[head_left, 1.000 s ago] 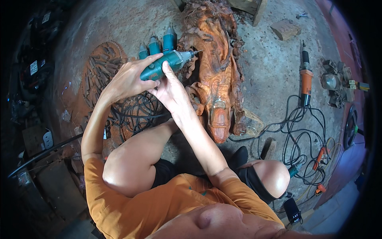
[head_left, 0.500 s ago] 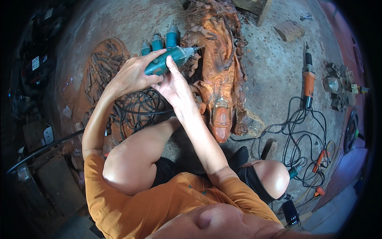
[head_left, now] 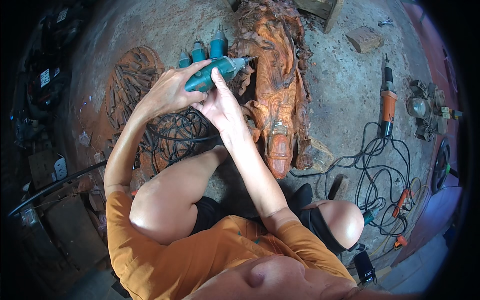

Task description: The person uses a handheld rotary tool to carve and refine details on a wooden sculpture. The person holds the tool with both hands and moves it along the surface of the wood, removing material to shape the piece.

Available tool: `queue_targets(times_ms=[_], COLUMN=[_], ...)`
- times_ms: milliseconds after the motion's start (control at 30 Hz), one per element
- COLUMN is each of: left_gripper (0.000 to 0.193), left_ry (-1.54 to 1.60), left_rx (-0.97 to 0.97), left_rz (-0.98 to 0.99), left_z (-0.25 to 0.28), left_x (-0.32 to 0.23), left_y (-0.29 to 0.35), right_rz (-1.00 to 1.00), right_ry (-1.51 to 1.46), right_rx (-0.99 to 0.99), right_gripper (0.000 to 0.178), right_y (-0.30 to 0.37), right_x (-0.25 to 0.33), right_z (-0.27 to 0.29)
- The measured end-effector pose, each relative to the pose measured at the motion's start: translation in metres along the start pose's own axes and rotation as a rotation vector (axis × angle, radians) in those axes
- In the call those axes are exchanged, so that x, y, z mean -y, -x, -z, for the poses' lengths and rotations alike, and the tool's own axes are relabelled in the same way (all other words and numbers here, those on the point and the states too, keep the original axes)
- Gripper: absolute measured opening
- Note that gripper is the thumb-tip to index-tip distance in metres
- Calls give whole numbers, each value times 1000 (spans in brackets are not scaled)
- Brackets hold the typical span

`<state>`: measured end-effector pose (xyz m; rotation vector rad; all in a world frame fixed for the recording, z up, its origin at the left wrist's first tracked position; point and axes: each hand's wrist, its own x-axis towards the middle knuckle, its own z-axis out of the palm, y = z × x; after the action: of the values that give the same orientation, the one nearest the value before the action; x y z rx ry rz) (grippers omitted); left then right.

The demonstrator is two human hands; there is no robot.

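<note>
Both-handed — left hand [head_left: 167,92] and right hand [head_left: 222,105] wrapped on teal grinder [head_left: 217,72], bit at carving [head_left: 275,85]

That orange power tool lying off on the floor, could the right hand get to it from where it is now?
Probably not at once. The right hand is on the teal rotary tool, which the left hand grips. The orange power tool lies beyond the wood carving, so the hand would have to let go and reach over it.

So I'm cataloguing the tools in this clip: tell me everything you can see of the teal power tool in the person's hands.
The teal power tool is a slim rotary grinder with a plastic-looking teal body and a grey metal nose ending in a thin bit. It lies almost level, its bit pointing right at the reddish wooden carving. The left hand wraps its rear; the right hand steadies it from below, one finger on the body.
</note>
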<state>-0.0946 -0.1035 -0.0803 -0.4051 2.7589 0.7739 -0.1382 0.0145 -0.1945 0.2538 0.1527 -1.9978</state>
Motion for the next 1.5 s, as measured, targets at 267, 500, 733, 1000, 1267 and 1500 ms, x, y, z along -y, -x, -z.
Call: queue_targets(times_ms=[267,500,733,1000,1267,1500], left_gripper=[84,84,83,82,82,83], left_ry=[-10,-14,-1,-7,-4,-27], left_rx=[-10,-33,-34,-20,-1,-13], left_rz=[-18,-51,-40,-27,-21,-28], left_z=[-3,-6,-5,-4,-3,-4], left_x=[5,8,5,4,1,5], left_y=[-2,-3,-1,-2,-3,-1], right_rz=[-8,-10,-1,-3,-21,-10], right_ry=[-4,-15,-14,-23,0,-32], right_rx=[15,-4,22,21,54,4], right_gripper=[58,58,59,57,65,56], right_y=[-3,-4,-4,-2,-6,-3], right_x=[-1,-1,0,0,0,-1], right_z=[7,8,6,4,17,7])
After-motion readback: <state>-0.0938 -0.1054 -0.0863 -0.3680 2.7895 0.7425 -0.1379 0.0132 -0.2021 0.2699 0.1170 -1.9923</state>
